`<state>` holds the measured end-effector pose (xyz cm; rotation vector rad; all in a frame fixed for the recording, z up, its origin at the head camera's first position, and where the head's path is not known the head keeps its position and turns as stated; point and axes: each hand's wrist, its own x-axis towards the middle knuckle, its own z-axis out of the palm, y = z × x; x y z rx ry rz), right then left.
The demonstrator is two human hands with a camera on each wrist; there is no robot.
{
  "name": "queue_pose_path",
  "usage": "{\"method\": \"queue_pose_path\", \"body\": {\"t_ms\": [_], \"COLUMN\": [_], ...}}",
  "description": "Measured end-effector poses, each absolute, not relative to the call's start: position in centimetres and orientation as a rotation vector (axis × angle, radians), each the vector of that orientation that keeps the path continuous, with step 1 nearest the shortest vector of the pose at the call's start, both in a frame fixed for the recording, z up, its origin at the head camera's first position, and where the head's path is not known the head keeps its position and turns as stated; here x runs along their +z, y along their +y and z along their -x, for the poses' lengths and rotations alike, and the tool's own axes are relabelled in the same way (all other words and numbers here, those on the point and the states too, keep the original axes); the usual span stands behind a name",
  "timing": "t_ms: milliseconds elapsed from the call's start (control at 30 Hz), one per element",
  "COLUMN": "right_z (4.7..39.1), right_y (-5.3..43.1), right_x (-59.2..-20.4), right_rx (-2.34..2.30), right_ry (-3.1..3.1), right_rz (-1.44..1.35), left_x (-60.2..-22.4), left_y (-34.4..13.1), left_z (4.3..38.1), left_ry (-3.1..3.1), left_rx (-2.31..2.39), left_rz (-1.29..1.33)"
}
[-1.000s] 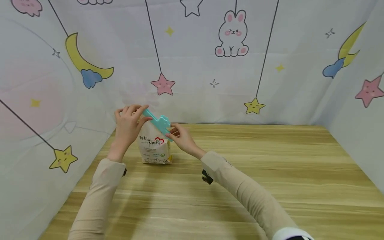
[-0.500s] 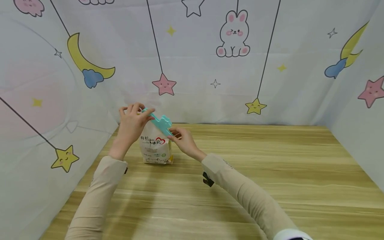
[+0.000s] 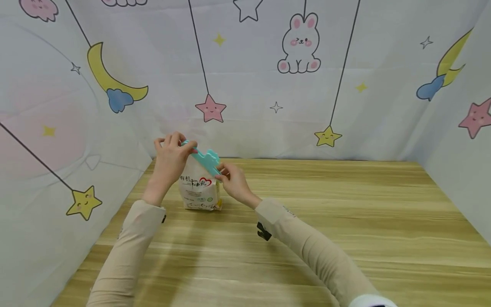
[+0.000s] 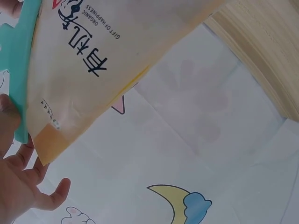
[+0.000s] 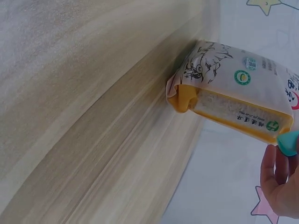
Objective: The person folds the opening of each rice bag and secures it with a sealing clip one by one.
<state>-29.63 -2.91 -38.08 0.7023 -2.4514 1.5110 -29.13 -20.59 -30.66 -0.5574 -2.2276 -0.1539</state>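
A white paper bag (image 3: 197, 194) with black writing and a red heart stands on the table. The right wrist view shows the bag's clear, yellow-edged side (image 5: 243, 102) with pale grains behind it. Across its top, a turquoise bag clip (image 3: 209, 161) slants down to the right. My left hand (image 3: 168, 160) pinches the clip's upper end, index finger over it. In the left wrist view, some fingers of the left hand (image 4: 21, 191) lie behind the bag's corner. My right hand (image 3: 235, 183) pinches the clip's lower end between thumb and fingers. The clip's back side is hidden.
The wood-grain table (image 3: 326, 221) reaches the fabric backdrop (image 3: 249, 85) just behind the bag. Another fabric wall (image 3: 50, 170), printed with stars and a moon, rises close on the left. A black strap piece (image 3: 263, 231) hangs under the right cuff.
My left fingers have shifted slightly right and closed down over the clip's upper end. The right hand still holds the lower end, and the bag has hardly moved.
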Motion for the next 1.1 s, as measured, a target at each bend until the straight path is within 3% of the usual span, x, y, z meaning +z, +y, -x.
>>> {"method": "queue_pose_path", "body": {"t_ms": [1100], "right_z": [28.2], "right_y": [-3.3], "right_x": [-39.6], "right_rx": [1.467], "right_ry": [-2.481], "right_rz": [-0.763], "left_x": [-32.5], "left_y": [-20.8], "left_z": [27.7], "left_ry": [-2.212], "left_rx": [-0.22], "left_rz": [0.533]}}
